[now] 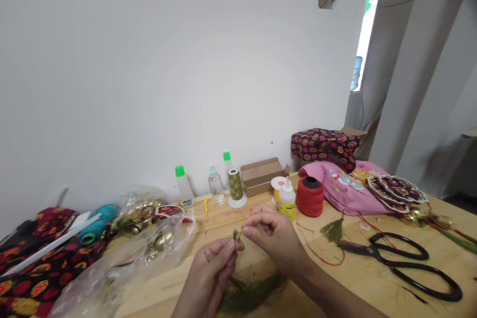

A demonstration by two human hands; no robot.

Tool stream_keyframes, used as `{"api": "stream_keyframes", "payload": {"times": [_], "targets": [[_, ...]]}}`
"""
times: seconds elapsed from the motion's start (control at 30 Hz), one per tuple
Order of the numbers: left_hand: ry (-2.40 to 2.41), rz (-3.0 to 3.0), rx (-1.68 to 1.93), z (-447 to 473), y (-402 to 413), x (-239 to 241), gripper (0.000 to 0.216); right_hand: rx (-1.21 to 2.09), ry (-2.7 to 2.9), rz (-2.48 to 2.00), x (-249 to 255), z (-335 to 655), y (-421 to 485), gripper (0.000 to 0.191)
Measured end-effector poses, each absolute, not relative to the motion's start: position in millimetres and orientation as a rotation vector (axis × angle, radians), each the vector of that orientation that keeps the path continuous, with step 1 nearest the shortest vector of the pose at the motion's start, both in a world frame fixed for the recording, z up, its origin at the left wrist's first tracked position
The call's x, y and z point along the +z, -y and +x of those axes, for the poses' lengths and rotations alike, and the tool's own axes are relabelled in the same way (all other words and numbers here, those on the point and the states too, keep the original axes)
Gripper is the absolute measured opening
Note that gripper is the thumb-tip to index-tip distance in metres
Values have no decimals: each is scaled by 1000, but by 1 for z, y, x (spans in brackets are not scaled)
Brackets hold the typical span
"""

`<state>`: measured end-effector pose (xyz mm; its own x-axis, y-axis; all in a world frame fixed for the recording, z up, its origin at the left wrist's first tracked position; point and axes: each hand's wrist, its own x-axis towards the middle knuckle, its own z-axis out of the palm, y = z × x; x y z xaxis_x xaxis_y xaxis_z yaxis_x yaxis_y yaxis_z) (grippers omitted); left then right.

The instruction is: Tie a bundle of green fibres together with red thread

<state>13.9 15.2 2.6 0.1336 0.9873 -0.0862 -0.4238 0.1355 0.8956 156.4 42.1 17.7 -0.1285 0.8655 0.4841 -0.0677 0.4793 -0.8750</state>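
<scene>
Both my hands meet low in the middle of the view, over a wooden table (pixel 365 273). My left hand (pixel 210 271) is closed, pinching a small tuft of olive-green thread (pixel 236 234) that sticks up between its fingertips. My right hand (pixel 274 236) is also closed, its thumb and forefinger pinching the top of the same tuft. More loose green thread (pixel 253 293) lies on the table under my hands.
Black scissors (pixel 406 256) lie at the right, a green tassel (pixel 333 230) and red thread beside them. Behind my hands stand a glue bottle (pixel 286 198), a red spool (pixel 310 196), a gold spool (pixel 235 186), small bottles and a cardboard box (pixel 261 175). A plastic bag of gold bells (pixel 149 243) and patterned cloth (pixel 33 268) lie left.
</scene>
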Motion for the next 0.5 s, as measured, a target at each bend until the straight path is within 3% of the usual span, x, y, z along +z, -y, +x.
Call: {"api": "stream_keyframes", "payload": {"times": [0.5], "targets": [[-798,789,1253,14,-18,7,17,1004,1426,-827,13,156,-48,14]]}}
